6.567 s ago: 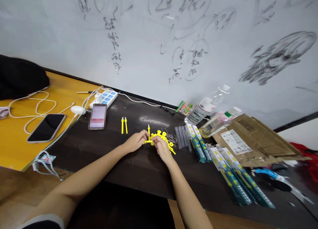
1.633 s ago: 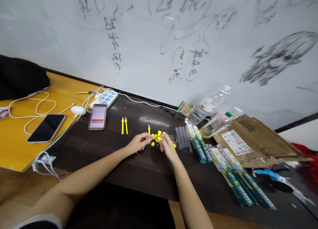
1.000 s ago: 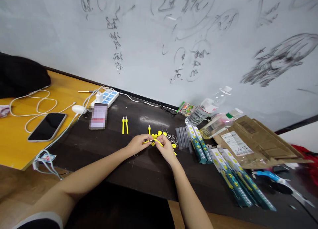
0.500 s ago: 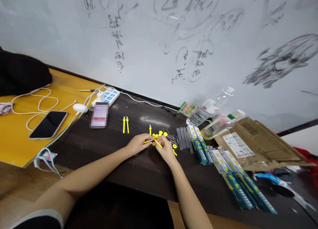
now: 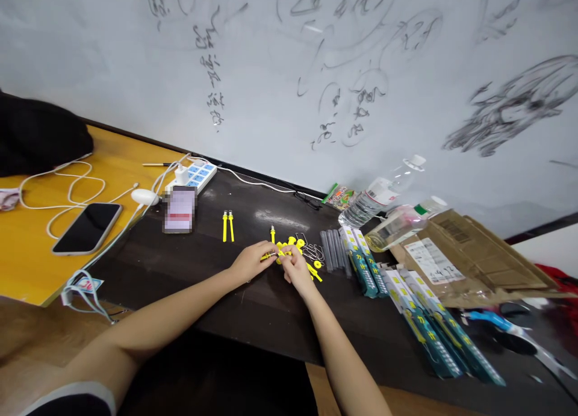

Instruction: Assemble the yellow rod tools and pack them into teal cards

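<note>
My left hand and my right hand meet over the dark table, fingertips pinched together on a small yellow plastic piece. A heap of small yellow parts and thin wire springs lies just behind my fingers. Two finished yellow sticks lie side by side to the left. A bundle of grey tubes rests right of the heap.
Green and white packets fan out on the right beside a cardboard envelope and two plastic bottles. A phone, white cables and a power strip sit at the left. A scribbled whiteboard wall stands behind.
My hands have stayed together at the yellow heap, working small pieces between the fingertips. The long yellow stick in my right fingers half a second ago is now drawn in between both hands.
</note>
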Demonstrator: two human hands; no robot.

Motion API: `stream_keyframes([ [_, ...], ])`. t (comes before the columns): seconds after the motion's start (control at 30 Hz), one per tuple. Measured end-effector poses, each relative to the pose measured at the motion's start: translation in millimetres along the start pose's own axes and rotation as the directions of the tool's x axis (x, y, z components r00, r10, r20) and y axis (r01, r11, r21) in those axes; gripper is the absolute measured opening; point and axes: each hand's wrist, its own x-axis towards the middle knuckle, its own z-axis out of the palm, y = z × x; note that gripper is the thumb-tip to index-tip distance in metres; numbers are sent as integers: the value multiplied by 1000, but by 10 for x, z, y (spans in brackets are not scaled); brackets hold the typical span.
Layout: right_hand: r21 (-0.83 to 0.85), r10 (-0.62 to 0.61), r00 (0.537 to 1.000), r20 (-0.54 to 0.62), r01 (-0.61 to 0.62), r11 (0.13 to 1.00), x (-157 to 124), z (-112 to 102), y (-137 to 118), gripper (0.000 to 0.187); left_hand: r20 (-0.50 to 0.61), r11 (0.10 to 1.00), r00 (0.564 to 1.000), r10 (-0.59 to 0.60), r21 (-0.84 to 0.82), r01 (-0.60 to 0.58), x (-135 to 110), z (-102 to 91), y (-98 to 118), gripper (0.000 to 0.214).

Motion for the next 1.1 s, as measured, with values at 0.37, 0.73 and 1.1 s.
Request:
stream_keyframes([
  [0.37, 154, 13, 994, 109, -30, 988, -15, 32, -22, 23, 14, 996, 1000, 7, -90, -6, 6, 19, 22, 16],
  [0.73, -36, -38, 997, 61, 40, 999, 3, -12, 0, 23, 21, 976, 997, -76, -204, 79, -2, -12, 71, 18],
  [1.1, -81, -66, 997, 29, 68, 994, -22, -34, -55, 22, 102, 803, 957, -272, -523, 284, 31, 24, -15, 22],
])
